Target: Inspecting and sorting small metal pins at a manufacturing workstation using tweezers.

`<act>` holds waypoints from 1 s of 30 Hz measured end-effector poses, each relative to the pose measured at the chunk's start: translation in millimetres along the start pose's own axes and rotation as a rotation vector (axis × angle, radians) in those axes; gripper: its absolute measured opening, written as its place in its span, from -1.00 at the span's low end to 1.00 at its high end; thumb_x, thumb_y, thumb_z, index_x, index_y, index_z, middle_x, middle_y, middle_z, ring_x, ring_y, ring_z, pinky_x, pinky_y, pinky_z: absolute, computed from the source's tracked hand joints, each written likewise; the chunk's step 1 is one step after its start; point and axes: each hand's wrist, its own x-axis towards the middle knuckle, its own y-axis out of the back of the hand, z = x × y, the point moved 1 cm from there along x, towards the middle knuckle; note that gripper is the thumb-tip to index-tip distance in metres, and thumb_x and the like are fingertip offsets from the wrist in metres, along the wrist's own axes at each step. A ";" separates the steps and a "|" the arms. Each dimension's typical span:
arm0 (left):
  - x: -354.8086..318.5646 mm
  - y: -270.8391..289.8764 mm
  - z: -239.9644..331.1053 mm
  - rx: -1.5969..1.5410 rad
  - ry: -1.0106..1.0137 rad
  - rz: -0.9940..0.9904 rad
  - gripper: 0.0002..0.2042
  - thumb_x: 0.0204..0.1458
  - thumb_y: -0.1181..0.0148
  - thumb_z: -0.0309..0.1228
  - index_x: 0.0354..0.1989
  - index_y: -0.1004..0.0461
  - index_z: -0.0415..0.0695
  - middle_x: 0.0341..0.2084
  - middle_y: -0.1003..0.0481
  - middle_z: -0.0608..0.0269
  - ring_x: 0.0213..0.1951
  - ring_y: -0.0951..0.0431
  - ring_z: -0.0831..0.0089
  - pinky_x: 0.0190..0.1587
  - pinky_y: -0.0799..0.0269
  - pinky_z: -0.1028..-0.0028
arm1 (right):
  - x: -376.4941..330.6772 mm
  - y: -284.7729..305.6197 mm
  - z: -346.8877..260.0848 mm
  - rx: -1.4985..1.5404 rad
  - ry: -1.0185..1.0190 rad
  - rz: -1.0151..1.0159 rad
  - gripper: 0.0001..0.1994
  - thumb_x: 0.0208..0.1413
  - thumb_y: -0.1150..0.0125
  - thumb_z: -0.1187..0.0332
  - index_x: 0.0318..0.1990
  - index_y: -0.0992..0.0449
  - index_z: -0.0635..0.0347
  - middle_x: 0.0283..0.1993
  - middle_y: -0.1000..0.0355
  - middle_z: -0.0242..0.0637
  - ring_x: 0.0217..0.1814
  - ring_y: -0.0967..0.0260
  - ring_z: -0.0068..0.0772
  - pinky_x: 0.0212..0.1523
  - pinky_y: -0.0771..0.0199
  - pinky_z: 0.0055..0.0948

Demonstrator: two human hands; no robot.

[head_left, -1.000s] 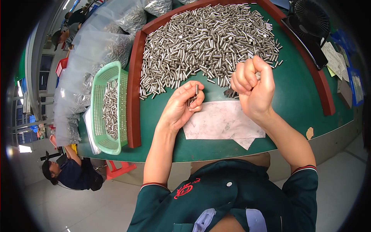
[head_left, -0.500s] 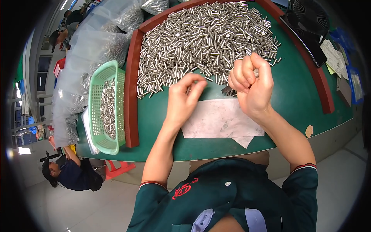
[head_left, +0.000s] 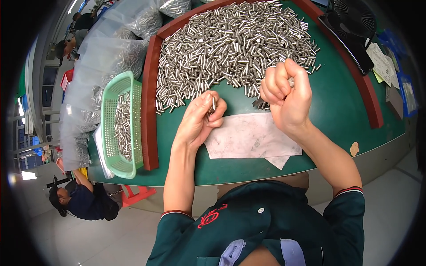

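Observation:
My left hand is closed on a short silver metal pin, which stands up between thumb and fingers. The hand is over the green table, just left of a stained pale cloth. My right hand is curled into a fist above the cloth's right end. A small grey tip, like a pin's end, shows inside its curled fingers; the rest is hidden. Beyond both hands spreads a big heap of metal pins. Partly behind my right hand lies a small dark piece with a few pins beside it.
Dark red rails border the green table. Left of them are a light green basket holding pins and clear bags of pins. A black fan, a phone and papers lie right. A person sits far left.
My left hand has drawn back from the edge of the heap toward me and slightly left. It has turned, and a pin now shows in its fingers. My right fist has barely moved.

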 end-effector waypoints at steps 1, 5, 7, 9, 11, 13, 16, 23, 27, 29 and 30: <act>-0.9 1.7 -1.3 -0.013 0.026 -0.002 -0.82 0.12 0.04 -0.27 -0.35 -0.30 -0.12 -0.67 -0.16 0.38 -0.66 -0.01 0.72 -0.66 0.11 0.71 | -0.2 -0.2 0.0 -0.005 -0.004 -0.002 -0.61 0.10 0.32 0.30 -0.78 0.00 0.08 -0.81 0.08 -0.45 -0.76 0.26 -0.65 -0.74 0.23 -0.58; -1.1 5.1 -2.8 -0.011 0.087 0.032 -0.85 0.11 0.02 -0.33 -0.35 -0.33 -0.16 -0.67 -0.18 0.41 -0.66 0.01 0.73 -0.67 0.11 0.73 | -0.2 -0.6 1.0 0.001 -0.011 -0.001 -0.61 0.11 0.33 0.29 -0.78 0.01 0.06 -0.80 0.08 -0.45 -0.76 0.28 -0.65 -0.73 0.23 -0.58; 0.2 5.4 -2.1 -0.001 0.091 0.065 -0.84 0.10 0.00 -0.34 -0.37 -0.34 -0.20 -0.69 -0.16 0.45 -0.67 0.01 0.73 -0.68 0.11 0.73 | -0.1 -0.9 0.8 0.004 -0.014 -0.003 -0.60 0.12 0.33 0.29 -0.78 0.01 0.06 -0.80 0.09 -0.45 -0.76 0.28 -0.65 -0.73 0.23 -0.58; 0.4 6.5 -2.8 -0.009 0.088 0.060 -0.84 0.10 0.00 -0.34 -0.37 -0.34 -0.20 -0.70 -0.15 0.45 -0.67 0.01 0.73 -0.68 0.12 0.73 | -0.2 -1.5 0.5 0.008 -0.017 -0.004 -0.59 0.13 0.33 0.28 -0.78 0.01 0.06 -0.80 0.09 -0.45 -0.76 0.28 -0.65 -0.73 0.23 -0.57; 0.3 5.8 -2.4 -0.011 0.088 0.067 -0.83 0.11 0.02 -0.34 -0.37 -0.33 -0.21 -0.71 -0.13 0.46 -0.67 0.01 0.73 -0.67 0.12 0.73 | 0.0 -2.0 0.5 -0.008 -0.025 0.000 -0.59 0.14 0.34 0.27 -0.78 0.02 0.06 -0.80 0.09 -0.45 -0.76 0.28 -0.64 -0.72 0.23 -0.57; 0.2 5.3 -2.2 -0.019 0.092 0.069 -0.82 0.11 0.03 -0.34 -0.37 -0.33 -0.21 -0.72 -0.13 0.46 -0.67 0.01 0.73 -0.67 0.11 0.73 | 0.2 -1.1 0.9 -0.004 -0.022 -0.001 -0.59 0.14 0.34 0.27 -0.78 0.02 0.06 -0.80 0.09 -0.45 -0.76 0.28 -0.64 -0.73 0.23 -0.57; 0.0 6.8 -2.6 -0.037 0.101 0.058 -0.83 0.12 0.04 -0.34 -0.37 -0.31 -0.20 -0.72 -0.13 0.46 -0.67 0.00 0.74 -0.67 0.09 0.75 | 0.3 -1.3 0.9 -0.006 -0.022 -0.001 -0.60 0.13 0.33 0.28 -0.78 0.02 0.06 -0.80 0.10 -0.45 -0.76 0.28 -0.64 -0.73 0.23 -0.57; -0.4 7.4 -2.4 -0.035 0.108 0.039 -0.79 0.12 0.05 -0.28 -0.41 -0.32 -0.17 -0.75 -0.10 0.49 -0.69 0.02 0.72 -0.66 0.09 0.70 | 0.5 -1.6 0.0 -0.009 -0.026 0.006 -0.64 0.08 0.32 0.32 -0.77 0.03 0.07 -0.80 0.10 -0.44 -0.76 0.29 -0.65 -0.74 0.24 -0.57; -2.1 5.9 -0.3 -0.053 0.104 -0.027 -0.83 0.12 0.06 -0.32 -0.46 -0.26 -0.12 -0.75 -0.09 0.50 -0.67 0.00 0.72 -0.66 0.08 0.72 | 1.1 -1.5 1.0 -0.012 -0.022 -0.002 -0.64 0.07 0.31 0.33 -0.77 0.02 0.07 -0.81 0.10 -0.44 -0.77 0.29 -0.65 -0.74 0.25 -0.58; -2.5 5.2 -0.5 -0.027 0.115 -0.068 -0.80 0.12 0.05 -0.30 -0.50 -0.23 -0.09 -0.75 -0.07 0.51 -0.67 0.02 0.71 -0.66 0.10 0.71 | 1.1 -2.2 1.3 0.005 -0.030 0.009 -0.63 0.08 0.31 0.32 -0.77 0.02 0.06 -0.81 0.10 -0.45 -0.77 0.29 -0.65 -0.75 0.24 -0.58; -2.2 4.9 -0.6 -0.026 0.114 -0.068 -0.80 0.12 0.05 -0.30 -0.50 -0.23 -0.09 -0.75 -0.07 0.51 -0.67 0.02 0.71 -0.66 0.10 0.71 | 1.0 -2.1 0.6 0.004 -0.029 0.003 -0.63 0.09 0.31 0.31 -0.78 0.02 0.06 -0.81 0.10 -0.46 -0.77 0.29 -0.65 -0.75 0.24 -0.58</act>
